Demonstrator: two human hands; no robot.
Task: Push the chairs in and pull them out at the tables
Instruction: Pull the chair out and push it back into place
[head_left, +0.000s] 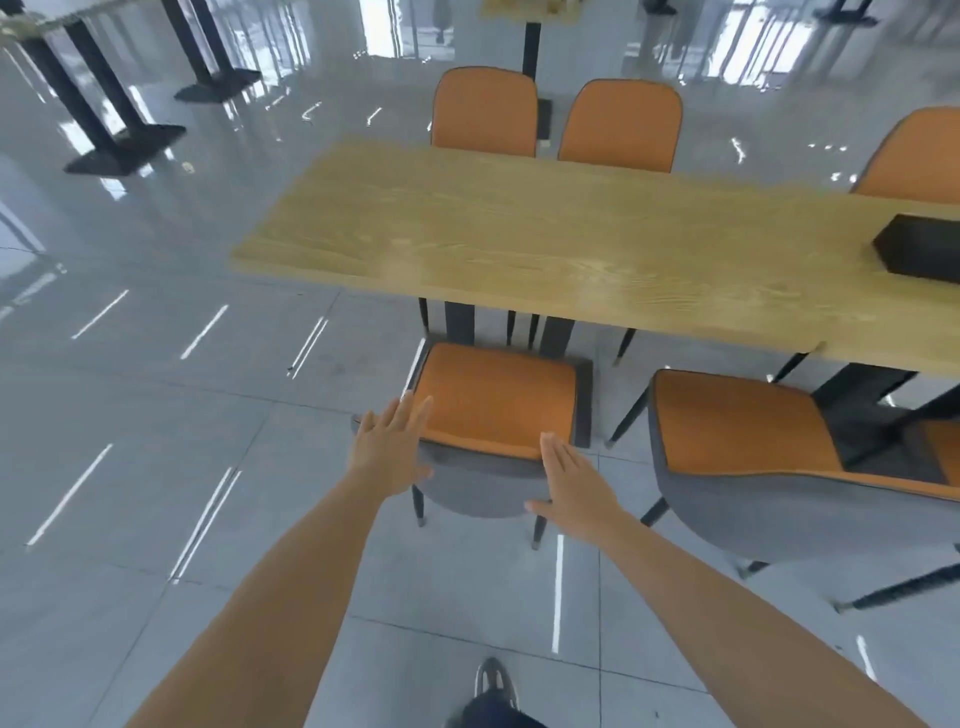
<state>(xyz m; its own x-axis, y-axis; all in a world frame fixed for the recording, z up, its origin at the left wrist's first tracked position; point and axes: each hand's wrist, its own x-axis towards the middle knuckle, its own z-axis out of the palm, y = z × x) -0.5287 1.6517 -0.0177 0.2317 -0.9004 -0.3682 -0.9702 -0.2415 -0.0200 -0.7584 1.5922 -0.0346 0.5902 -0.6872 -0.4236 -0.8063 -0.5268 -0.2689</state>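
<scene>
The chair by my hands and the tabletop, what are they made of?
Chair: orange seat looks like smooth matte faux leather, grey back fabric-like, thin dark legs probably metal. Tabletop: light wood or laminate, showing grain and a slight sheen.

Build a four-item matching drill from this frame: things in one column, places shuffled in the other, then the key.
Things
1. left hand
2. right hand
3. black box
4. shoe

Places
A. on the wooden table, far right of the view
B. on the floor tiles, bottom of the view
C. at the right end of the backrest of the near chair
D. at the left end of that backrest

Pairs: 1-D, 2-C, 3-A, 4-B
</scene>
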